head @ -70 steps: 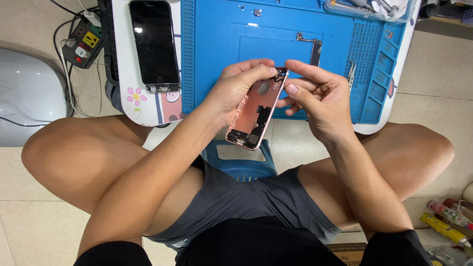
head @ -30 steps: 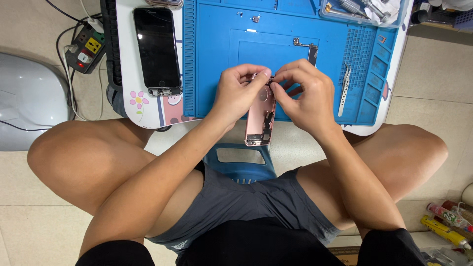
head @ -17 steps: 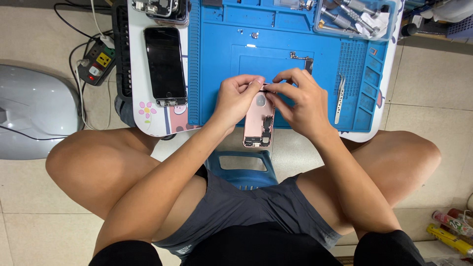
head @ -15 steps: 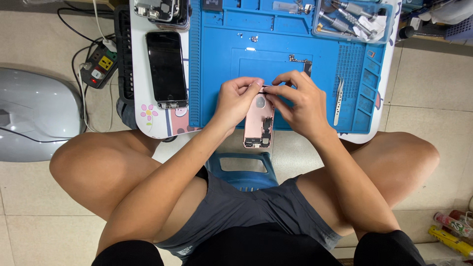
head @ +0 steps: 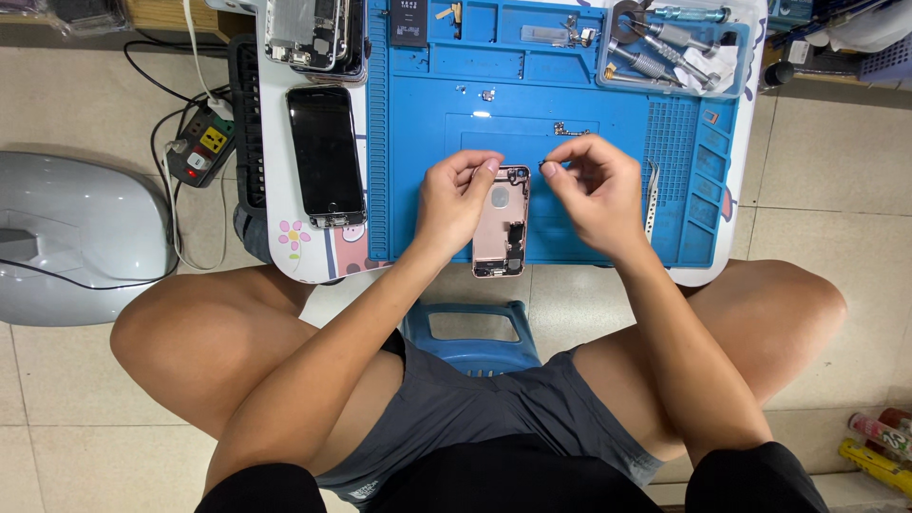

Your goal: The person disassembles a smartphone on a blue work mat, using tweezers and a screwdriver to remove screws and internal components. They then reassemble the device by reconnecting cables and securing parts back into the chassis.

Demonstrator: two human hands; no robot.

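Left hand (head: 456, 199) gripping pink phone housing (head: 501, 223), right hand (head: 594, 190) pinching tiny part, tray (head: 736, 57) holding screwdrivers (head: 655, 47)

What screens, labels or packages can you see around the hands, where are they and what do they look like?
Phone screen: flat on the white board left of the blue mat, a dark, unlit rectangle.
Black label: top of the mat, small rectangle with white print.
Tubes: floor at bottom right, red and yellow.

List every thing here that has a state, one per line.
Pink phone housing: opened, internals showing, held by left hand.
Right hand: fingers pinched on a tiny part.
Black phone: screen dark, lying flat.
Tweezers: lying unused on blue mat.
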